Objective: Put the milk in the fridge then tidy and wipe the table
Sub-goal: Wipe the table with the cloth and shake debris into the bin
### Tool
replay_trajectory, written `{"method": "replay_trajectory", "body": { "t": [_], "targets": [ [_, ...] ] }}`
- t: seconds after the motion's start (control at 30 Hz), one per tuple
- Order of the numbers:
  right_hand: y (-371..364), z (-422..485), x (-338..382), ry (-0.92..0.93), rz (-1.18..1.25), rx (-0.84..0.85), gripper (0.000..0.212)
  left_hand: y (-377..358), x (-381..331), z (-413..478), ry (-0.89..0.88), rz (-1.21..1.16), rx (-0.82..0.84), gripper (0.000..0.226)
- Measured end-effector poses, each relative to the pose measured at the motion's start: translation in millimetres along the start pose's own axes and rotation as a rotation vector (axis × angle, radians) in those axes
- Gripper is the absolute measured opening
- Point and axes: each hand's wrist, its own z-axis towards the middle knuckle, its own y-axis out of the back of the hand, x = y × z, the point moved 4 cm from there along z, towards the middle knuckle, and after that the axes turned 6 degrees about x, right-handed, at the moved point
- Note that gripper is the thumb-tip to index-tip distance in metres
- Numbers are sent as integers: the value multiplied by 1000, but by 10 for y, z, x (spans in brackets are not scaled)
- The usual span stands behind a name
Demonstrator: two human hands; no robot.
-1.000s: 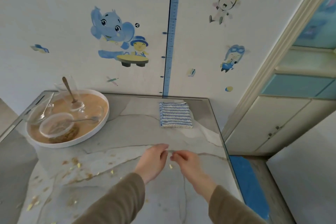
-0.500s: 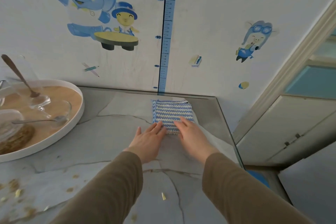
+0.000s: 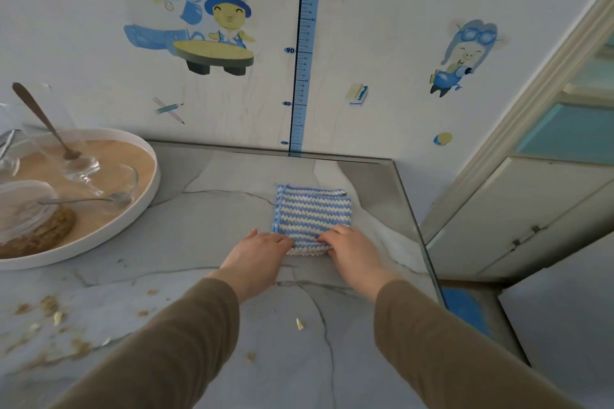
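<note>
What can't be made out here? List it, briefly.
- Head view: the near edge of the striped cloth lies under the fingers of the left hand and right hand, so any grip is unclear.
- The tray is cut off by the left frame edge.
- What the clear bowl holds is blurred.
- The crumbs are too small to identify.
- No milk or fridge in view.
</note>
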Motion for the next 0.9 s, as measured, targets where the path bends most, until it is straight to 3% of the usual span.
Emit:
{"method": "replay_trajectory", "body": {
  "t": [0.3, 0.53, 0.63, 0.7, 0.77, 0.8, 0.9],
  "targets": [
    [-185, -588, 340, -21, 74, 86, 34, -107, -153, -541, -2, 83, 3, 38],
    [-189, -1247, 774, -26, 274, 354, 17, -79, -378, -1104, -101, 57, 150, 49],
    [-33, -1409, 877, -1, 412, 382, 16, -99, -507, -1273, -197, 53, 95, 55],
    [109, -1475, 884, -25, 552, 355, 10, -76, -557, -1315, -280, 49, -87, 49],
    [267, -1511, 862, -43, 756, 292, 8, -10, -515, -1344, -295, -161, -234, 42],
    [350, -1529, 835, -42, 872, 255, 10, 34, -497, -1356, -335, -337, -209, 41],
    [500, -1553, 715, -19, 1086, 252, 43, 213, -390, -1370, -300, -675, -181, 20]
  ]
}}
